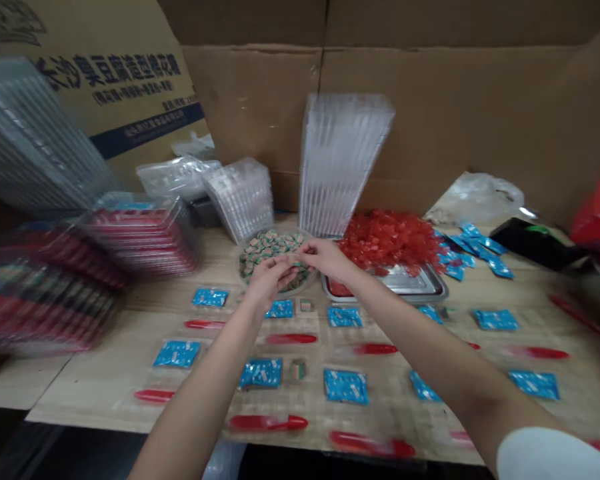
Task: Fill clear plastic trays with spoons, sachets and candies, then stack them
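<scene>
The small wrapped cubes sit heaped in a round dish toward the back of the counter, and that's where all the action is. The left hand and right hand are together right over the dish, fingertips almost meeting. Can't tell from this shot whether they're actually pinching a cube.

Just right of the dish, a metal tray holds a big pile of red cubes, probably parked there so both bulk piles stay within easy reach. In front of the dish, blue sachets and red spoons run in loose rows across the counter, with a couple of single cubes among them. The spacing looks deliberate, so each piece is easy to grab. Behind the dish stands a tall stack of clear plastic trays, and off to its left are stacked packs with red contents, a bit blurry.
</scene>
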`<state>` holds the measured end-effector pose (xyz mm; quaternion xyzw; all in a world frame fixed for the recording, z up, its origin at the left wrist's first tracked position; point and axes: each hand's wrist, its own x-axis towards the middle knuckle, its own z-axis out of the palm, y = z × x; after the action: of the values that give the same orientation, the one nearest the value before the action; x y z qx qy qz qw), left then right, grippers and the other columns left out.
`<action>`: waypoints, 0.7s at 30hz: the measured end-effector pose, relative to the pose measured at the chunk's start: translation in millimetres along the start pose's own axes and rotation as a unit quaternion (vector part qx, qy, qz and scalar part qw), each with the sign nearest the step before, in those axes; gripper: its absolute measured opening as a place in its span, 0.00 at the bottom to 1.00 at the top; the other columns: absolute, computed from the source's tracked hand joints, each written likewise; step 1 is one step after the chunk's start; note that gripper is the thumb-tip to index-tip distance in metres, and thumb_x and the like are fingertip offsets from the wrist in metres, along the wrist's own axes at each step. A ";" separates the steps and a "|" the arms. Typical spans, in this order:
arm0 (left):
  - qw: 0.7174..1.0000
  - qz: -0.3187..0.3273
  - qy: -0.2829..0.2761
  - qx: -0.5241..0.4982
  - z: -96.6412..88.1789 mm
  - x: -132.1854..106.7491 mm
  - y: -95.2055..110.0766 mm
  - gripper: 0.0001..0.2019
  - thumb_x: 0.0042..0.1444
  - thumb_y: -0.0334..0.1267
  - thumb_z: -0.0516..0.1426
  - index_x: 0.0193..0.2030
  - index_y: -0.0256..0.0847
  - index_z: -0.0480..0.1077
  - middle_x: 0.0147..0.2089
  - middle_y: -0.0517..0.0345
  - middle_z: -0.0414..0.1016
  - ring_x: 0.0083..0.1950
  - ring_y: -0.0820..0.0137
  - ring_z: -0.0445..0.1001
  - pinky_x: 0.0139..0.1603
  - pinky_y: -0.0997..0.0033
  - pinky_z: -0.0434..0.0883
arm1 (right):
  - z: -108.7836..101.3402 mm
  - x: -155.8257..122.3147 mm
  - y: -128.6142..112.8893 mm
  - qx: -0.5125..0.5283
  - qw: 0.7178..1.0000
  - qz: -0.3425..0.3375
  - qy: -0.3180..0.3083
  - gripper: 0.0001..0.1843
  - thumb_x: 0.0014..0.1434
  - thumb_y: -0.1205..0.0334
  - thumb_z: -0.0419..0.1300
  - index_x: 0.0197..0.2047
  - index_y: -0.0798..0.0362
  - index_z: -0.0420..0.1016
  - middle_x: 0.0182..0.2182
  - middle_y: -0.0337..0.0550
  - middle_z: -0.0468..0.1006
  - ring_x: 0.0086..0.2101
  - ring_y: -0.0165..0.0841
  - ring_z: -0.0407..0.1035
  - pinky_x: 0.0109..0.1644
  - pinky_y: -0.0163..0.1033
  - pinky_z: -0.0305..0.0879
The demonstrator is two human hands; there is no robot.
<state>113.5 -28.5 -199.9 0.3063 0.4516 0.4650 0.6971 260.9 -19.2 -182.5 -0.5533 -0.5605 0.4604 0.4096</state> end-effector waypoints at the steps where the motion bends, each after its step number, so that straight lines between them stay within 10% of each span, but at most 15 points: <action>1: 1.000 -0.001 -0.005 0.006 5.4 -4.3 -0.5 0.07 0.44 0.29 0.63 0.30 0.35 0.70 0.26 0.58 0.76 0.28 0.74 0.76 0.36 0.75 0.74 | -4.9 -7.5 -1.7 0.010 1.000 -0.002 0.005 0.04 0.46 0.68 0.63 0.28 0.55 0.71 0.20 0.32 0.70 0.22 0.25 0.64 0.22 0.29 0.62; 10: 0.990 -0.051 -0.123 0.037 99.6 -69.1 -44.5 0.09 0.42 0.30 0.63 0.31 0.35 0.69 0.28 0.59 0.76 0.30 0.75 0.76 0.36 0.75 0.73 | -97.1 -125.1 4.8 0.045 0.999 0.024 0.003 0.10 0.51 0.62 0.63 0.38 0.54 0.72 0.30 0.39 0.76 0.30 0.28 0.70 0.32 0.33 0.70; 16: 0.980 -0.118 -0.156 0.041 139.8 -107.8 -88.8 0.08 0.46 0.31 0.62 0.32 0.37 0.67 0.30 0.60 0.76 0.31 0.75 0.75 0.39 0.72 0.73 | -128.7 -208.4 21.7 -0.278 0.949 -0.117 0.088 0.24 0.52 0.64 0.62 0.52 0.53 0.68 0.47 0.49 0.72 0.43 0.35 0.69 0.46 0.44 0.68; 21: 0.973 -0.156 -0.163 0.049 152.2 -127.6 -106.2 0.09 0.45 0.30 0.63 0.32 0.38 0.67 0.28 0.62 0.74 0.29 0.76 0.74 0.41 0.69 0.73 | -131.5 -236.3 26.1 -0.421 0.893 -0.136 0.086 0.15 0.55 0.69 0.58 0.47 0.56 0.72 0.42 0.51 0.73 0.44 0.39 0.68 0.46 0.45 0.66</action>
<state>271.7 -188.0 -184.2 0.3375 0.3969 0.2714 0.8093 407.0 -247.5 -164.3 -0.6300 -0.7339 0.0719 0.2437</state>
